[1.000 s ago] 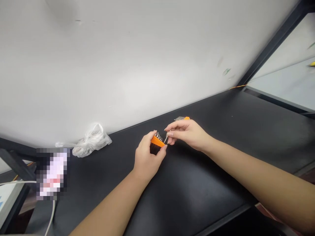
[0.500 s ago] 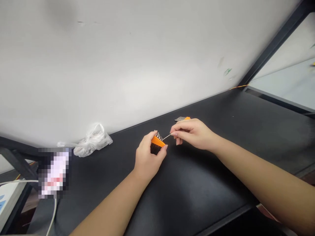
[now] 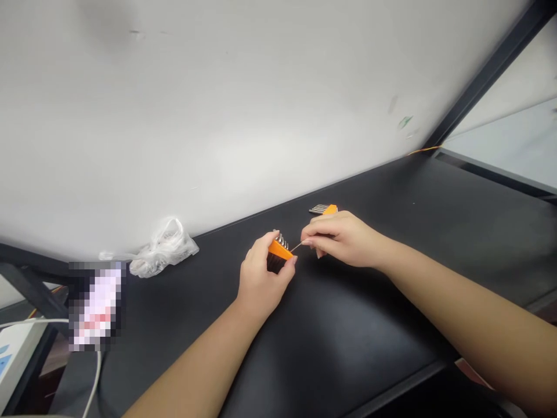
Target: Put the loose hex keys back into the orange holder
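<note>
My left hand (image 3: 263, 276) grips an orange hex key holder (image 3: 281, 250) between thumb and fingers. Several shiny metal keys stick up along the holder's far side. My right hand (image 3: 333, 235), its fingers pinched together, holds a thin hex key (image 3: 296, 247) whose far end meets the holder's right end, by my left thumb. Whether that end is inside a slot I cannot tell. Just behind my right hand lies a second orange holder (image 3: 331, 209) with several metal keys (image 3: 319, 209) pointing left; the hand partly hides it.
A crumpled clear plastic bag (image 3: 163, 249) lies on the black table (image 3: 195, 325) near the wall. Left of it is a pixelated object (image 3: 98, 307) with a white cable (image 3: 96, 371). Dark frame posts (image 3: 478, 81) stand at the table's sides.
My right hand has shifted slightly down with the thin key, whose tip has moved toward the holder's right end. Less of the key shows. My left hand stays nearly still.
</note>
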